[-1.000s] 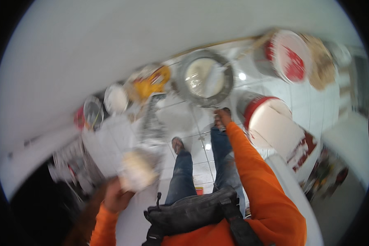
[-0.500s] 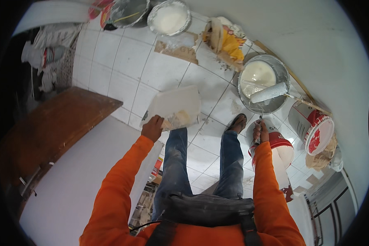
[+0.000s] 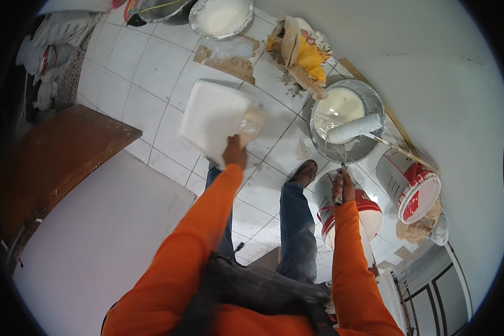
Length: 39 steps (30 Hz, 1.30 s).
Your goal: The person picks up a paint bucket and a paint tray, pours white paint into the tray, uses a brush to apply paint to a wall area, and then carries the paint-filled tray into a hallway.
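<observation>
My left hand (image 3: 235, 151) grips the near edge of a white tray (image 3: 215, 117), tilted up over the floor. A beige patch, blurred, shows on the tray beside my fingers. My right hand (image 3: 343, 186) is closed around the handle of a paint roller (image 3: 353, 129). Its white, wet sleeve hangs over a grey metal bucket (image 3: 369, 151). Inside the bucket is creamy white liquid (image 3: 339, 106). A thin stick (image 3: 403, 150) slants from the roller toward the right.
Red-and-white pails (image 3: 411, 190) stand at the right, one of them (image 3: 367, 210) below my right hand. A torn yellow-and-brown bag (image 3: 302, 56), cardboard (image 3: 229, 63) and a bowl of white material (image 3: 221, 17) lie farther off. At left is a brown wooden board (image 3: 61, 162).
My left hand has moved forward and right, and the tray is raised and turned, showing more of its white face. My right hand still holds the roller. The view has shifted slightly.
</observation>
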Tool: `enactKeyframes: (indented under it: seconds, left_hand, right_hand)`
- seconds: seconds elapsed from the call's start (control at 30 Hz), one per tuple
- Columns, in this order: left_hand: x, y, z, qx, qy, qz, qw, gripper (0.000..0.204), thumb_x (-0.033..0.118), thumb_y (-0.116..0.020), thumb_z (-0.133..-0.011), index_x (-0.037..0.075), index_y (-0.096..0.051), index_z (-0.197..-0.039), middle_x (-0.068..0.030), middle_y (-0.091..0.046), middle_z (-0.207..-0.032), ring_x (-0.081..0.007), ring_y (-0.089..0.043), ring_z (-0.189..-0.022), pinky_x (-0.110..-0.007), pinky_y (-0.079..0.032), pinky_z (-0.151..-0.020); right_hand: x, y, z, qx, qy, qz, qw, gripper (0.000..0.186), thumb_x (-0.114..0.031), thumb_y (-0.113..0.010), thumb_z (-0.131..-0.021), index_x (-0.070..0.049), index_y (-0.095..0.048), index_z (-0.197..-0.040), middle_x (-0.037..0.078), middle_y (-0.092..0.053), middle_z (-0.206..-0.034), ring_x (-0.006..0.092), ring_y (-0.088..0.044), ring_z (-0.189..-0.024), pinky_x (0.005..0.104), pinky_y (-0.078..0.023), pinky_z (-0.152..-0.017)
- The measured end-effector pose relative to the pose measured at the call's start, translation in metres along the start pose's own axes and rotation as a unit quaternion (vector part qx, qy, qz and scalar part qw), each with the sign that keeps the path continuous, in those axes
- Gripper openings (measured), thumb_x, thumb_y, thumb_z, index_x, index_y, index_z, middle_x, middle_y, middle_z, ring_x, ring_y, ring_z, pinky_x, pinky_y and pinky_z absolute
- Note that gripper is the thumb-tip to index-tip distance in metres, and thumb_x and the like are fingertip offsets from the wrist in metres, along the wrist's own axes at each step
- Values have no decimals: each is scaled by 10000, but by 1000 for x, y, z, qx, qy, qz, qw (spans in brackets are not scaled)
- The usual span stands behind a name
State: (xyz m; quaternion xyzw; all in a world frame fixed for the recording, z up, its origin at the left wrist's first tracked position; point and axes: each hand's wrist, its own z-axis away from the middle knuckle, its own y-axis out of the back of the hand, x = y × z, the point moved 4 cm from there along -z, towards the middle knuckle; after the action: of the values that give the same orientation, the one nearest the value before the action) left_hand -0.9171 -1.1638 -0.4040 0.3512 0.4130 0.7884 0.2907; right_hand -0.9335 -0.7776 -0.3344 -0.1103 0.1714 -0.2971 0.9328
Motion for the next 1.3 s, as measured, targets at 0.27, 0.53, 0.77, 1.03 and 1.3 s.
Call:
enactKeyframes:
  seconds: [0.27, 0.53, 0.77, 1.03, 1.3]
  left_hand:
    - [51, -66, 25, -199, 181, 109, 957, 309, 271, -566, -833, 127, -516, -1102, -159, -618, -1046, -377, -585, -962, -460, -473, -817]
    - [-107, 34, 69, -322, 130, 21, 937, 365, 331, -571, -799, 37, -598, -1013, -219, -617, -1021, -369, -572, -987, -435, -447, -852]
    - [-277, 105, 80, -213, 329, 14, 920, 532, 496, -547, -785, -1, -641, -952, -231, -642, -920, -375, -611, -897, -446, -460, -793]
    - [-195, 212, 71, -241, 164, 0, 957, 493, 467, -525, -826, 12, -620, -990, -227, -636, -953, -392, -593, -935, -441, -450, -807]
    - [-273, 260, 45, -277, 85, -18, 957, 367, 403, -597, -820, 37, -570, -797, -73, -541, -614, -178, -514, -502, -353, -425, -464]
  right_hand:
    - [-16, 2, 8, 20, -7, 56, 998, 259, -368, -469, -939, -114, -488, -987, -41, -380, -573, 70, -317, -360, 219, -275, -283]
    - [-17, -22, 44, 64, 56, 73, 994, 334, -439, -437, -930, -115, -471, -1000, -14, -400, -581, 103, -361, -374, 248, -312, -301]
    - [12, -36, 18, 157, 79, 142, 974, 380, -483, -434, -916, -108, -491, -906, 5, -434, -567, 126, -415, -386, 275, -365, -348]
    - [16, -53, 36, 217, 93, 150, 960, 421, -531, -428, -896, -134, -444, -757, -8, -384, -518, 122, -359, -354, 274, -299, -317]
    - [7, -116, 134, 229, 220, 106, 942, 427, -517, -413, -919, -127, -437, -747, -10, -366, -476, 114, -345, -316, 251, -289, -290]
